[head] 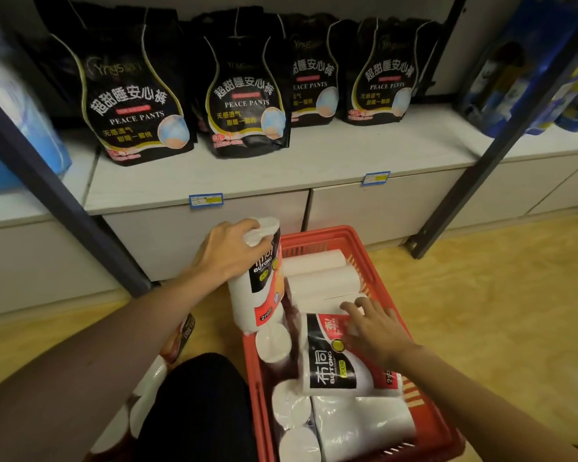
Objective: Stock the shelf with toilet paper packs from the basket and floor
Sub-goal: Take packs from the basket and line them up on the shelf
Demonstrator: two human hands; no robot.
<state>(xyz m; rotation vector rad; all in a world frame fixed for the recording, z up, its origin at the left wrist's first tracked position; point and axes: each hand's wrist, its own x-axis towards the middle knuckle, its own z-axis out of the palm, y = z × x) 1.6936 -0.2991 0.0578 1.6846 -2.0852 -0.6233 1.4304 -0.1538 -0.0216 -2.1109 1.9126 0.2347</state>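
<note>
Running across the upper half of the frame, the shelf carries four black pouches along its back, leaving a bare white strip in front of them above two blue price tags. Below it, at lower centre, the red basket sits on the floor, loaded with toilet paper packs. One pack stands nearly upright at the basket's left rim, long axis vertical and leaning slightly right; its top end points toward the shelf, directly above it in the frame. A second pack lies on the heap at centre right, long axis running from lower frame toward the shelf. More packs lie on the floor at lower left, partly hidden by a dark knee. The left hand grips the top of the upright pack, fingers curled over its end, and is the nearer to the shelf. The right hand rests on the lying pack with fingers spread and fairly straight; no closed grip is evident.
</note>
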